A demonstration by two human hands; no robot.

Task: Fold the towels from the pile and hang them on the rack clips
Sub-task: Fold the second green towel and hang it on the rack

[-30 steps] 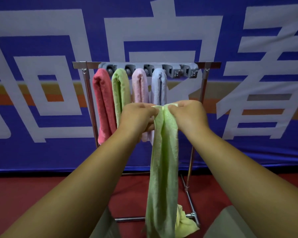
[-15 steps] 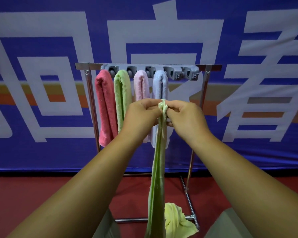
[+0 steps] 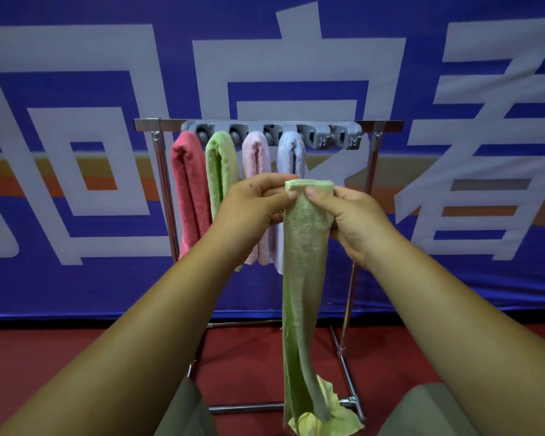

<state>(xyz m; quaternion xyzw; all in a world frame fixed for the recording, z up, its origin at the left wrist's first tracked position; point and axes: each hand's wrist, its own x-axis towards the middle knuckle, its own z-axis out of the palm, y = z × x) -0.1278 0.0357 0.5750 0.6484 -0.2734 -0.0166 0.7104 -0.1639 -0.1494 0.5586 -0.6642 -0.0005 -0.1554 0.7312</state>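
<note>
Spread wider than a moment ago, the green towel point(image 3: 306, 278) hangs from both hands — left hand point(image 3: 255, 206) and right hand point(image 3: 356, 221) each pinching its top edge. Four towels already hang on the rack point(image 3: 268, 122); two clips at 1 o'clock stay open — a yellow towel point(image 3: 337, 416) waits on the floor.
</note>
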